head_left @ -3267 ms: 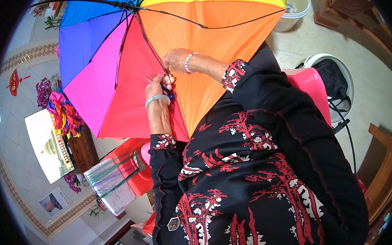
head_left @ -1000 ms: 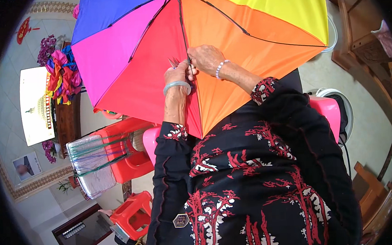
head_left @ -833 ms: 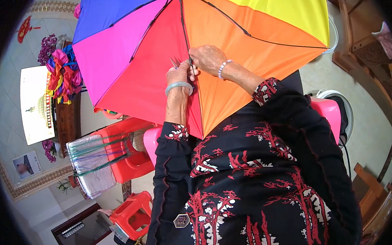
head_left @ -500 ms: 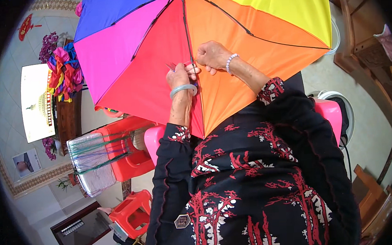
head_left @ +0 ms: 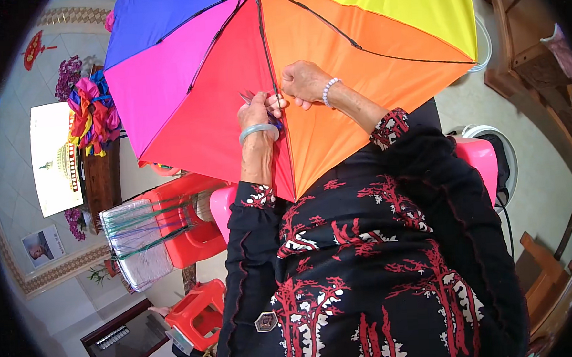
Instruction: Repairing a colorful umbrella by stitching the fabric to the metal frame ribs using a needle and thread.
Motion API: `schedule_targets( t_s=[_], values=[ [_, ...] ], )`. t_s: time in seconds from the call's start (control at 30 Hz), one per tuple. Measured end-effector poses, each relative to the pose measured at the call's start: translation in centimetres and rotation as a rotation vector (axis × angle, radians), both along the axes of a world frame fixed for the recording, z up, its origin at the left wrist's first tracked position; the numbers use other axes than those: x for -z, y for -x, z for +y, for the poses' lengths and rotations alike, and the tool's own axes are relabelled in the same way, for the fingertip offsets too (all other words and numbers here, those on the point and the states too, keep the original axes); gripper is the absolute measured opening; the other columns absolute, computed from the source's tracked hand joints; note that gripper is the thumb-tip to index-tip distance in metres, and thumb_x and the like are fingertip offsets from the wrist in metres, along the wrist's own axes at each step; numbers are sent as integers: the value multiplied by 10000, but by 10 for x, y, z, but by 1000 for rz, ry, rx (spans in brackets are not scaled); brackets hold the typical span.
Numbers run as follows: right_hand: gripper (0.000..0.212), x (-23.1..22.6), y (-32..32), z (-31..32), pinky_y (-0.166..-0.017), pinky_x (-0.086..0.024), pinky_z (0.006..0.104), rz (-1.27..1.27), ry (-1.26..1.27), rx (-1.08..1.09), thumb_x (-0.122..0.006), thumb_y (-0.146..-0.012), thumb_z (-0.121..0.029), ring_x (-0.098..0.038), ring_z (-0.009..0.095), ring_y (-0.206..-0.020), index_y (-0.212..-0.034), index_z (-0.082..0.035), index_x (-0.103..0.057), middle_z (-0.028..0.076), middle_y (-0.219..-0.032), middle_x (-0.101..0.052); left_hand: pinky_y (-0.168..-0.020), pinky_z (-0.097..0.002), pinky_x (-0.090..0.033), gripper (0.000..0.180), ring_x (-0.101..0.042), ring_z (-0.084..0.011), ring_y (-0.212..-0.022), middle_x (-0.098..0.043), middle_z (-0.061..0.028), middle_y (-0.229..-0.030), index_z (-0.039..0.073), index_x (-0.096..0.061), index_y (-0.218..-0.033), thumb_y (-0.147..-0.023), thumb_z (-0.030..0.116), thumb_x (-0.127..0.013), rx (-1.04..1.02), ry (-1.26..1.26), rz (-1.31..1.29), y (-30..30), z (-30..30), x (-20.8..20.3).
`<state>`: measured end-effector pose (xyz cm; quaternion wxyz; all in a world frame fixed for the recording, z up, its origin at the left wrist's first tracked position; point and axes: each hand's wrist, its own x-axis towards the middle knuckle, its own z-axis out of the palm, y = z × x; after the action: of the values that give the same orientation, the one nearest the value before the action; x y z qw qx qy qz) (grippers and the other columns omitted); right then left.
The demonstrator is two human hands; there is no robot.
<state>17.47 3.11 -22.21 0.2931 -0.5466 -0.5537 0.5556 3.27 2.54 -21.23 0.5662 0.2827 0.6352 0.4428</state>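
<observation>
A rainbow-coloured umbrella canopy (head_left: 206, 134) lies spread over my lap, its inner side with the dark ribs (head_left: 268, 56) facing me. My left hand (head_left: 255, 112) is closed beside one rib, on the red panel. Pointed metal tips and a bluish handle show around it, so it seems to hold small scissors (head_left: 246, 96). Its fingertips touch the rib by the red and orange seam. Just right of that rib, over the orange panel, my right hand (head_left: 303, 82) is closed in a pinch. Whatever it pinches, perhaps a thread, is too fine to make out.
On the left, a red stool (head_left: 194, 222) bears a silvery block (head_left: 134, 241) with green and blue strands across it. Bundled colourful cloth (head_left: 94, 114) hangs near a lit screen (head_left: 53, 158). Another red stool (head_left: 199, 312) stands lower left; a white bucket (head_left: 508, 160) is at right.
The whole view has shifted slightly. Both hands keep almost the same places beside the rib, still closed.
</observation>
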Motion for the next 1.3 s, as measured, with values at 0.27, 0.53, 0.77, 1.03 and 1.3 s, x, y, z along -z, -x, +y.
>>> schedule_targets(
  t_s=[0.27,0.53,0.77,1.03,1.3],
  values=[
    [114,-5,-2,0,-362,-446,234,-9,25,-21,-505,-766,-86,-542,105,-450,-695,-2,-537,60,-568,-553,-374,-238,-404,132,-573,-207,-502,-582,-146,-671,-65,-487,-820,-830,66,-480,79,9,-12,4,2,3],
    [133,-4,-2,0,-365,-451,236,-38,-14,-49,-498,-775,-102,-541,108,-450,-707,3,-544,62,-571,-552,-366,-235,-395,132,-578,-211,-502,-581,-145,-655,-62,-484,-820,-838,69,-474,140,-12,0,6,3,6],
    [135,-4,-2,-1,-370,-455,236,-27,-21,-42,-497,-776,-104,-543,111,-457,-707,1,-544,60,-570,-548,-354,-245,-387,130,-571,-221,-483,-578,-166,-648,-70,-445,-831,-847,60,-438,-4,13,-10,-2,1,1],
    [123,-4,-2,-2,-371,-455,236,-13,-13,-19,-504,-767,-97,-543,111,-458,-699,-1,-541,60,-574,-551,-353,-245,-379,125,-568,-210,-488,-572,-149,-644,-58,-470,-810,-834,65,-468,39,25,24,1,5,4],
    [154,-4,3,1,-379,-463,266,-122,-175,-51,-483,-777,-95,-543,138,-427,-677,1,-550,73,-552,-557,-386,-206,-356,169,-489,-143,-442,-579,-134,-633,-12,-526,-764,-853,123,-477,183,50,-47,9,9,7]
  ],
)
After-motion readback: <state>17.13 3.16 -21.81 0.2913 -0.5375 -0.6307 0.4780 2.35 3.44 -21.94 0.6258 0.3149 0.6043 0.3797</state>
